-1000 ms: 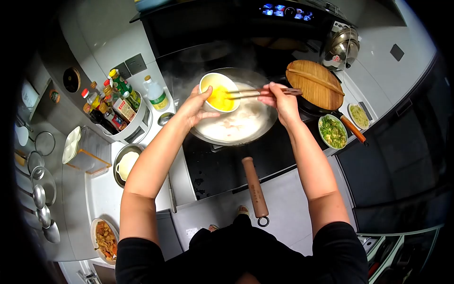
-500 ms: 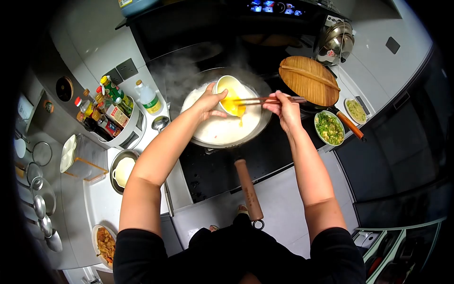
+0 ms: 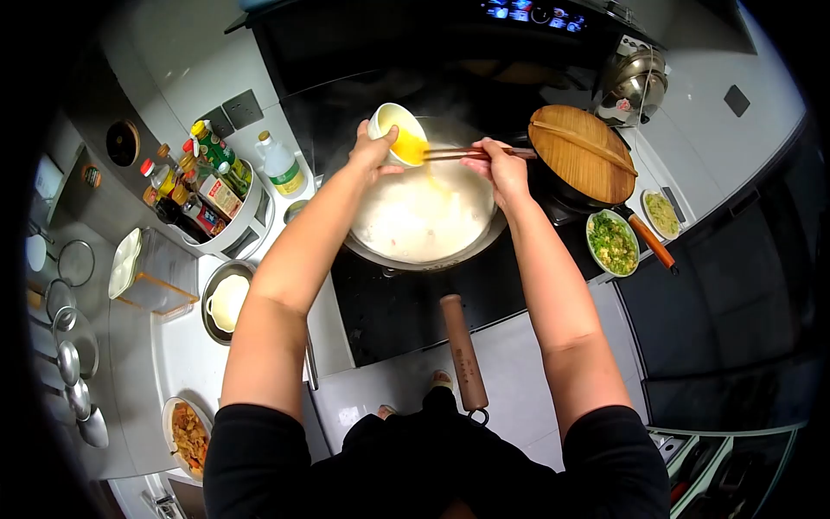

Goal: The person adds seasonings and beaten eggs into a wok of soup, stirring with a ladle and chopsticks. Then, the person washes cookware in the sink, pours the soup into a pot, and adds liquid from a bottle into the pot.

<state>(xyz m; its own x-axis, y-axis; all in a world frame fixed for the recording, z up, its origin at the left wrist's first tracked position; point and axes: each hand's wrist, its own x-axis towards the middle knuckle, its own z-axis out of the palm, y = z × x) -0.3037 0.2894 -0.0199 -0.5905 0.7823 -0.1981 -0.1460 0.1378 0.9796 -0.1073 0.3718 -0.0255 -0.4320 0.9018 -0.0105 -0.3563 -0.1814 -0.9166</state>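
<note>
My left hand [image 3: 372, 154] grips a small white bowl [image 3: 386, 118], tilted over the pan. Yellow beaten egg [image 3: 410, 145] lies at the bowl's lower lip, and a thin yellow streak runs down from it. In my right hand [image 3: 500, 170] is a pair of brown chopsticks [image 3: 450, 154], their tips at the bowl's rim in the egg. Underneath, a wide pan [image 3: 380, 256] holds steaming whitish liquid [image 3: 424, 221]. Its wooden handle [image 3: 464, 350] points toward my body.
Right of the pan stands a wok with a wooden lid [image 3: 584, 156], beside a bowl of chopped greens [image 3: 612, 244] and another small dish [image 3: 660, 214]. At left are sauce bottles in a rack [image 3: 233, 233], a metal bowl [image 3: 213, 327] and a plate of food [image 3: 188, 432].
The bowl and my left hand have moved left and up across the pan. My right hand with the chopsticks has followed leftward and up. The view has shifted slightly.
</note>
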